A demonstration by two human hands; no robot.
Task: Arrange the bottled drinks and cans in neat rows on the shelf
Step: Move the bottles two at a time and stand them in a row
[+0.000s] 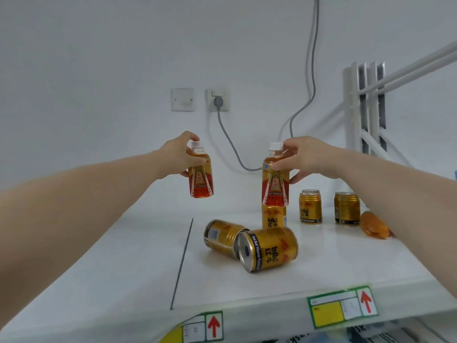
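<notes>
My left hand (178, 157) grips a small amber bottle with a red-gold label (200, 179) by its neck, held in the air above the white shelf (321, 263). My right hand (306, 158) holds a second, similar bottle (275, 184) by its shoulder, above an upright gold can (273, 217). Two gold cans lie on their sides near the shelf's middle, one (221, 237) behind the other (268, 248). Further right, an upright can (310, 207) hides another behind it, and a third (346, 208) stands beside them. Another amber bottle (373, 225) lies flat under my right forearm.
A dark seam (181, 263) divides the shelf top. Price tags with red arrows (343, 306) line the front edge. On the wall behind, a grey cable (230, 142) hangs from a socket (218, 100). A white rack frame (366, 107) stands at the right.
</notes>
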